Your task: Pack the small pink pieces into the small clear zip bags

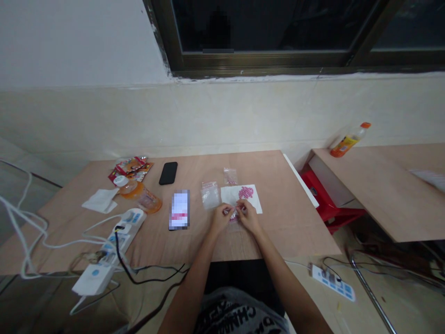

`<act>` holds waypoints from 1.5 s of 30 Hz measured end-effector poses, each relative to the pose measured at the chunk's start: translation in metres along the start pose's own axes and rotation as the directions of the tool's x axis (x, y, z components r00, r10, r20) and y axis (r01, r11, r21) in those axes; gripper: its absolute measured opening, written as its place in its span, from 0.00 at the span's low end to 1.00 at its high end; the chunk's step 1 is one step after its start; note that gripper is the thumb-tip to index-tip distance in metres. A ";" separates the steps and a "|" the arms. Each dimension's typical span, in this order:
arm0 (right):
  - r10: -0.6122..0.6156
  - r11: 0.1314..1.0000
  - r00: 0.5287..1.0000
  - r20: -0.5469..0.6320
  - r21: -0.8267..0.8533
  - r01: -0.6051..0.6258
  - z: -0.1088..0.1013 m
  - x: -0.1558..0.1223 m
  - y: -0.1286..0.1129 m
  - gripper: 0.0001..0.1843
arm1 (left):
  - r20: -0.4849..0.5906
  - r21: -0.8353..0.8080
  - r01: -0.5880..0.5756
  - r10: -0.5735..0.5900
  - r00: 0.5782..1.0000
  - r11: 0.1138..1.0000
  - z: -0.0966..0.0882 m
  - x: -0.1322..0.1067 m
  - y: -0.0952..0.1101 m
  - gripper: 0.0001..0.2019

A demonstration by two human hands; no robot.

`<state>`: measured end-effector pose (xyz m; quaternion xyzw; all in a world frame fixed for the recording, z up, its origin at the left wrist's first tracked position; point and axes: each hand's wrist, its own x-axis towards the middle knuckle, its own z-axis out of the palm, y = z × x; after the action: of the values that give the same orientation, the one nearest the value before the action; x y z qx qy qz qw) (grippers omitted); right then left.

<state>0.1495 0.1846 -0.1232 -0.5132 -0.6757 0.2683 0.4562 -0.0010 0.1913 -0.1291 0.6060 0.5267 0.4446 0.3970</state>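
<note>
My left hand (221, 218) and my right hand (248, 217) meet over the near edge of a white sheet of paper (228, 194). Between them is a small clear plastic bag (234, 216) with pink pieces in it, and the fingers of both hands are pinched on its top. Just beyond my right hand, a pile of small pink beads or pellets (245, 192) lies on the paper. Left of the paper are some clear zip bags (210, 195). Behind it lies another small bag (230, 176) with a few pink pieces.
To the left lie a lit phone (180, 209), a black phone (168, 173), an orange drink bottle (141, 195), snack packets (131, 168), tissue (100, 200) and a power strip (120, 241) with tangled cables. Another bottle (349, 140) stands tilted in view on the right table (389, 185).
</note>
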 end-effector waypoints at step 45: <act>-0.011 1.000 0.985 -0.170 -0.020 0.007 0.002 -0.005 0.002 0.10 | -0.069 -0.097 0.065 -0.072 0.995 0.993 -0.001 -0.002 -0.002 0.12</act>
<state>0.1489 0.1805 -0.1274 -0.5355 -0.6393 0.2149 0.5083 -0.0022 0.1893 -0.1309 0.5515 0.5395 0.4771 0.4209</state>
